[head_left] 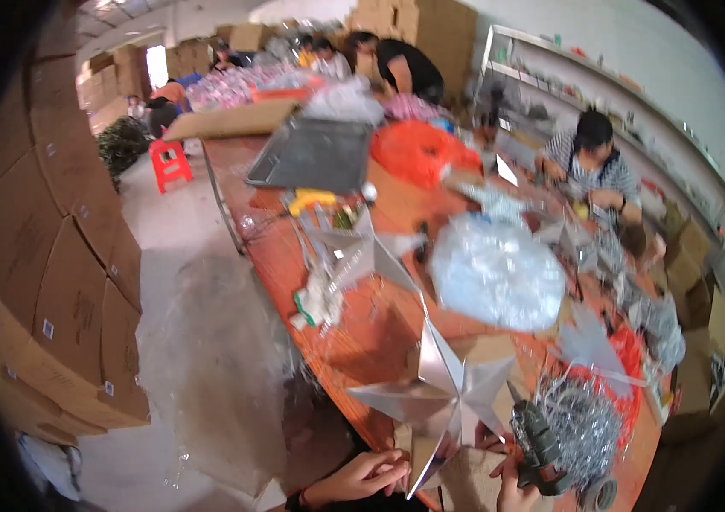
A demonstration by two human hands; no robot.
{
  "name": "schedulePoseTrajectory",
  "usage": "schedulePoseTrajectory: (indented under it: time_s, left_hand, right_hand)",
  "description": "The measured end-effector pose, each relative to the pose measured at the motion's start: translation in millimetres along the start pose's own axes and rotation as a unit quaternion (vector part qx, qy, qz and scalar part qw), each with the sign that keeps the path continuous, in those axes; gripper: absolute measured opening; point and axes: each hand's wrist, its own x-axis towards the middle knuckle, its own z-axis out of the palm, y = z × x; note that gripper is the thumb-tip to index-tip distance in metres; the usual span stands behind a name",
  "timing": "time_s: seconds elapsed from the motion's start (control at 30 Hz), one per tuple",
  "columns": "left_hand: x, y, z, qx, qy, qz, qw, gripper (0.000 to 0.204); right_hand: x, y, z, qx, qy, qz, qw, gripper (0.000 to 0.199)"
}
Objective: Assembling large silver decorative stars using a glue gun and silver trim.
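A shiny silver five-pointed star point(454, 398) with folded ridges stands tilted at the near edge of the table. My left hand point(369, 474) has its fingers closed at the star's lowest point. On the other side, my right hand point(509, 480) holds the star's lower right, with some fingertips hidden behind the metal. Right beside that hand lies a dark green power drill point(538, 445), its bit pointing away from me. A second silver star point(366, 263) lies farther up the table, close to a white work glove point(321, 299).
A tangle of silver strips point(582, 420) and a tape roll point(599, 493) lie to the right. Beyond are a clear plastic bag point(497, 271), a red bag point(422, 152) and a black tray point(315, 155). Stacked cartons point(68, 299) line the left; a co-worker point(594, 166) sits across the table.
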Motion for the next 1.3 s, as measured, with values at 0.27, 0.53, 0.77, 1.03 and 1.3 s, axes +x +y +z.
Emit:
schedulePoseTrajectory:
  time_s: [0.27,0.53,0.77,1.03,1.3]
  left_hand:
    - [33.6,1.6,3.1,0.126,-0.054,-0.022,0.99,0.019]
    - [21.4,-18.9,13.2,0.293,-0.011,0.185,0.938,0.027]
    - [14.2,-13.2,18.4,0.131,0.002,0.036,0.991,0.018]
    - [15.7,-17.1,11.9,0.0,0.096,-0.016,0.995,0.02]
    - [16.5,-23.2,12.5,-0.026,0.06,0.022,0.998,0.017]
  right_hand:
    - [-30.0,38.0,-18.6,-0.029,-0.09,0.205,0.974,0.015]
    - [-59.4,50.0,-26.1,0.269,-0.203,0.362,0.869,0.031]
    - [-16.0,75.3,-42.2,-0.094,-0.107,-0.155,0.978,0.022]
    - [-12.4,74.2,-39.2,-0.316,-0.219,-0.522,0.762,0.022]
    - [-53.4,56.2,-26.5,-0.339,-0.143,-0.049,0.928,0.024]
